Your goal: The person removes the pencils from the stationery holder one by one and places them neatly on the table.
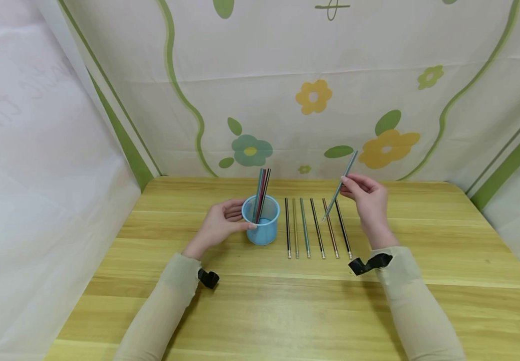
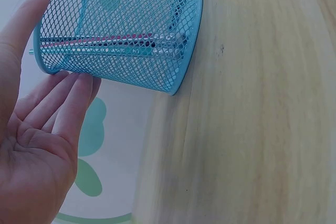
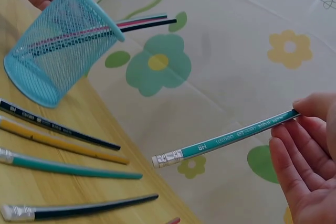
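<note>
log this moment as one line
right hand: pinches green pencil, raised | left hand: holds cup | cup: upright, pencils inside | table: six pencils in row

A wooden table (image 1: 287,311) is spreading its yellowish, streaky grain across the lower view. Behind the table, a pale cloth backdrop (image 1: 260,50) is hanging, faintly creased. Just above the table's far edge, a teal flower (image 1: 239,155) is showing left of centre and a large orange flower (image 1: 400,143) right of it. Two wavy green lines (image 1: 170,60) are running down toward that edge. Left of the table, a white side cloth (image 1: 25,200) is bearing faint lettering (it is looking mirrored). Right of the table, a green stripe (image 1: 510,168) is slanting upward. Soft light is falling over the table.
</note>
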Demonstrator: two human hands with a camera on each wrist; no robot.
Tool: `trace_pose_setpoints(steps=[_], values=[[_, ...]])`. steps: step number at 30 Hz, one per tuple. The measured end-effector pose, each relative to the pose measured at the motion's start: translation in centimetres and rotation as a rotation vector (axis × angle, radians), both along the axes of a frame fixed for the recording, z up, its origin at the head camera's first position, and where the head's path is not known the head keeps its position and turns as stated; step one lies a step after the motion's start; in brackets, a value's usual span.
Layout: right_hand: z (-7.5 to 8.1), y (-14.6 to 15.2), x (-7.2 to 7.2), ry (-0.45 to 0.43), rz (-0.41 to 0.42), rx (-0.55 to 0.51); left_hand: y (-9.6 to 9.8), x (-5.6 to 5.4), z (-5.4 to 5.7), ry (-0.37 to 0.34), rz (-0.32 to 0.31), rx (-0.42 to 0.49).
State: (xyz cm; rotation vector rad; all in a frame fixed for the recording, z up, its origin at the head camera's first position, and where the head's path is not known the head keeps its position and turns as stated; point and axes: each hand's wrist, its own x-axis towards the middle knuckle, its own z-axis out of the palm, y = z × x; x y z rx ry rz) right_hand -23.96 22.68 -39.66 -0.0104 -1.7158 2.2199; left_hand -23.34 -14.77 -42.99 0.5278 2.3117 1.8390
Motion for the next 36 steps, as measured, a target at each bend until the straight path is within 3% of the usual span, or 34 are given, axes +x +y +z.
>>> trace_pose_setpoints(steps=[17, 36], values=[[-2.0, 3.3, -0.3, -0.070, -0.005, 0.048, 0.0, -0.1, -0.1, -0.001, 0.007, -0.007], [-1.9, 6.6, 0.7, -0.229, 0.058, 0.281, 0.1, -0.1, 0.0, -0.022, 0.004, 0.021]])
